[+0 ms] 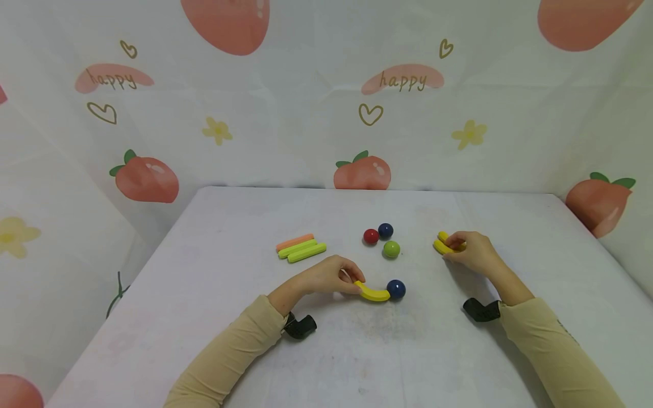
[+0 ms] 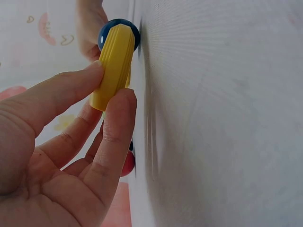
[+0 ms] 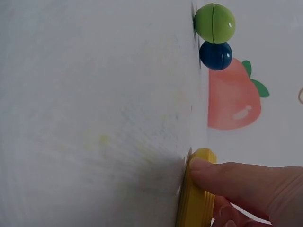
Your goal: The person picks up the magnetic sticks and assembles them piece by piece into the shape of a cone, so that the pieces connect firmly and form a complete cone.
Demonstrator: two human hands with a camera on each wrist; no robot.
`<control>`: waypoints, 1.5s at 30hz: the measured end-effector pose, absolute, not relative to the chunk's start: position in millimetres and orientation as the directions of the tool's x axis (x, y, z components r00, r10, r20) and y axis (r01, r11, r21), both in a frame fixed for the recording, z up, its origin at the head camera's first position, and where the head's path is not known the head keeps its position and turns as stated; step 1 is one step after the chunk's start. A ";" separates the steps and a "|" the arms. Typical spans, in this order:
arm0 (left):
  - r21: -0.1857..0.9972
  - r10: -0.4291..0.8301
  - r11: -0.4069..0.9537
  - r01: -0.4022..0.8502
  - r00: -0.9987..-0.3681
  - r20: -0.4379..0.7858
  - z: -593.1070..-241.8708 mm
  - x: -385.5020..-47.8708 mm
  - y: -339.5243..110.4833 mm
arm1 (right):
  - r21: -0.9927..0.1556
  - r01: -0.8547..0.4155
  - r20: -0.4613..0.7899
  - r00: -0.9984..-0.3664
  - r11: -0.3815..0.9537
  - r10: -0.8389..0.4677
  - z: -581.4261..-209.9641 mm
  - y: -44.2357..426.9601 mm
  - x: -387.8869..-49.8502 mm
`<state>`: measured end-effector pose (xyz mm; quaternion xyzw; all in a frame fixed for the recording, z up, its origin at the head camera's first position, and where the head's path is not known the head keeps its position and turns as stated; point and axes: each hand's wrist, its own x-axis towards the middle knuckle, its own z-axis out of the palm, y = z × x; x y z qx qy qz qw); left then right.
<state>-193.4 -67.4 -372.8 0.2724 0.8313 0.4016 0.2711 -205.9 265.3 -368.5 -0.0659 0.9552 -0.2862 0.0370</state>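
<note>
My left hand (image 1: pixel 331 276) pinches one end of a yellow curved piece (image 1: pixel 374 294) between thumb and finger; its other end is at a dark blue ball (image 1: pixel 396 289). In the left wrist view the hand (image 2: pixel 71 156) holds the yellow piece (image 2: pixel 113 66) with the blue ball (image 2: pixel 118 23) behind it. At the right, my right hand (image 1: pixel 474 252) is on two yellow pieces (image 1: pixel 441 247) lying side by side. The right wrist view has the thumb of that hand (image 3: pixel 246 189) against a yellow piece (image 3: pixel 196 203); its other fingers are mostly hidden.
Behind the left hand's piece stand a red ball (image 1: pixel 370 237), another dark blue ball (image 1: pixel 385 230) and a green ball (image 1: pixel 391 249). An orange stick (image 1: pixel 295 242) and two yellow-green sticks (image 1: pixel 307 253) lie to the left on the white table (image 1: pixel 229 215).
</note>
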 end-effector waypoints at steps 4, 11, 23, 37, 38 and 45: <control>0.816 0.670 0.529 0.233 -0.705 -0.233 -372.9 -193.3 -67.7 | -0.539 -0.101 -0.052 -0.987 0.836 -0.153 -366.6 264.4 -206.2; 0.818 0.671 0.527 0.230 -0.703 -0.234 -373.0 -193.1 -67.8 | -0.533 -0.127 -0.063 -0.980 0.836 -0.189 -363.4 264.2 -202.7; 0.813 0.664 0.539 0.221 -0.706 -0.247 -373.0 -192.8 -66.8 | -0.681 -0.082 -0.169 -0.949 0.727 -0.265 -354.8 257.1 -198.4; 0.811 0.662 0.539 0.227 -0.709 -0.242 -370.3 -190.9 -66.7 | -0.890 0.093 -0.317 -0.830 0.446 -0.459 -361.4 252.1 -194.5; 0.811 0.661 0.541 0.225 -0.710 -0.243 -369.9 -190.7 -66.7 | -0.891 0.098 -0.320 -0.827 0.443 -0.463 -361.9 250.8 -194.0; 0.811 0.663 0.540 0.226 -0.708 -0.244 -370.7 -191.2 -66.8 | -0.905 0.113 -0.327 -0.802 0.411 -0.500 -364.5 242.0 -189.7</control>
